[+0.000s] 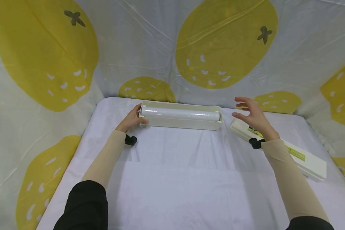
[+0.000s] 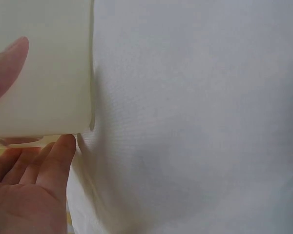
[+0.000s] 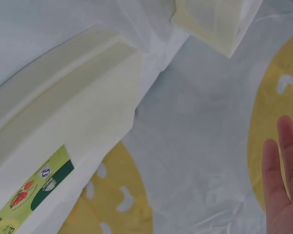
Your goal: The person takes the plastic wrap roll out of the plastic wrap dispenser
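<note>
A long cream cling film box [image 1: 184,124] lies toward the back of the table, with a white roll of film [image 1: 179,113] inside it. My left hand [image 1: 130,118] grips the box's left end, thumb on the front wall. In the left wrist view the fingers [image 2: 56,161] reach round the box's end. My right hand [image 1: 254,118] is held over the cream lid [image 1: 310,159] in the head view, thumb and fingers spread apart with nothing between them. The lid lies slanted at the right and carries green labels [image 3: 34,190]; my forearm hides part of it.
A white cloth [image 1: 172,191] covers the table. Behind and beside it hangs a white curtain [image 1: 138,38] printed with large yellow lemons. The curtain meets the table's back edge close behind the box.
</note>
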Motion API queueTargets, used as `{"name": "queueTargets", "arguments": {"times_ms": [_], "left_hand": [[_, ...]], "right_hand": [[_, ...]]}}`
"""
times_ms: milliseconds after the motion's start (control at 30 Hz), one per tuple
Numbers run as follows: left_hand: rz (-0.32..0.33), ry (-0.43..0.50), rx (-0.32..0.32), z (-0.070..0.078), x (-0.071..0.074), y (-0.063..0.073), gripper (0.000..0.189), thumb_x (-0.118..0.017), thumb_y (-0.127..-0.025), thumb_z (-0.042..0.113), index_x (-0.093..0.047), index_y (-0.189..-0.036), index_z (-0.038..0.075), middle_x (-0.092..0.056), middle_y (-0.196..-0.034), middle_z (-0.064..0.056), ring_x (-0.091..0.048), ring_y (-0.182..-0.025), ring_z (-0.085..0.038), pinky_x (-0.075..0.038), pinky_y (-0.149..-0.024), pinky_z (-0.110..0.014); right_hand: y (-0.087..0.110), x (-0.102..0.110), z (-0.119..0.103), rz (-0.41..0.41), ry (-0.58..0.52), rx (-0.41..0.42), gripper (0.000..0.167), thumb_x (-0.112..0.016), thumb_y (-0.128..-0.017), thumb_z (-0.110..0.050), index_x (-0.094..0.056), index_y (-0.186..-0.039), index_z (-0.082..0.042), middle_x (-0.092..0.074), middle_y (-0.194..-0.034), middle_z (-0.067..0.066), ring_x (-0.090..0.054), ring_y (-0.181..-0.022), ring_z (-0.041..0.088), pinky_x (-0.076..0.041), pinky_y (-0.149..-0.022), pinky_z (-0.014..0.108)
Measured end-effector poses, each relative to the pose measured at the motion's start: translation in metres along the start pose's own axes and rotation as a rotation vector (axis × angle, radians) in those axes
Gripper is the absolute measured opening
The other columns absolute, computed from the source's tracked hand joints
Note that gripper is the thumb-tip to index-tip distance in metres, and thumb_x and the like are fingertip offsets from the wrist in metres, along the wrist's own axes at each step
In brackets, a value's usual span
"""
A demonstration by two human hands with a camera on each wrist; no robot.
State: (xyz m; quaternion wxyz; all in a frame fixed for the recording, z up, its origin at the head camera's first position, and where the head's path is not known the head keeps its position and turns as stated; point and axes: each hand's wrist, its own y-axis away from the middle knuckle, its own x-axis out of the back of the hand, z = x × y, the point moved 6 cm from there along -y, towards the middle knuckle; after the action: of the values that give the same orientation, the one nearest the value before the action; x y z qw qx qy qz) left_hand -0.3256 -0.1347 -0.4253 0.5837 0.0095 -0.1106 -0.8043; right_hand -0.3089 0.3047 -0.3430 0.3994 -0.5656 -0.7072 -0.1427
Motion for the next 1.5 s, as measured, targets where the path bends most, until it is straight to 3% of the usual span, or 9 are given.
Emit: {"name": "queueTargets", "arguments": {"times_ms": [267, 700, 1500], "left_hand": [[-0.001, 0.007, 0.007, 0.001, 0.000, 0.001, 0.096, -0.067, -0.078, -0.012, -0.008, -0.152, 0.001, -0.020, -0.154, -0.017, -0.024, -0.138, -0.033, -0.022, -0.111, -0.044], [-0.003, -0.005, 0.004, 0.001, 0.001, 0.001, 0.096, -0.068, -0.078, -0.011, -0.008, -0.152, 0.002, -0.020, -0.154, -0.016, -0.024, -0.138, -0.033, -0.021, -0.111, -0.044], [-0.011, -0.009, 0.012, 0.000, 0.001, 0.000, 0.096, -0.068, -0.079, -0.009, -0.007, -0.152, 0.001, -0.017, -0.155, -0.016, -0.022, -0.139, -0.033, -0.019, -0.112, -0.043]], "right_hand": [[-0.017, -0.019, -0.015, -0.022, -0.073, 0.059, 0.062, -0.070, -0.084, 0.003, -0.042, -0.138, 0.001, -0.045, -0.135, 0.022, -0.047, -0.114, 0.040, -0.034, -0.096, 0.055], [-0.042, -0.050, -0.036, -0.073, -0.053, 0.158, 0.057, -0.072, -0.083, -0.001, -0.047, -0.134, 0.004, -0.051, -0.131, 0.021, -0.052, -0.112, 0.038, -0.037, -0.095, 0.056], [-0.073, -0.124, -0.060, -0.237, -0.091, 0.160, 0.045, -0.070, -0.086, -0.002, -0.053, -0.127, 0.005, -0.055, -0.126, 0.021, -0.051, -0.114, 0.038, -0.035, -0.098, 0.053]]}}
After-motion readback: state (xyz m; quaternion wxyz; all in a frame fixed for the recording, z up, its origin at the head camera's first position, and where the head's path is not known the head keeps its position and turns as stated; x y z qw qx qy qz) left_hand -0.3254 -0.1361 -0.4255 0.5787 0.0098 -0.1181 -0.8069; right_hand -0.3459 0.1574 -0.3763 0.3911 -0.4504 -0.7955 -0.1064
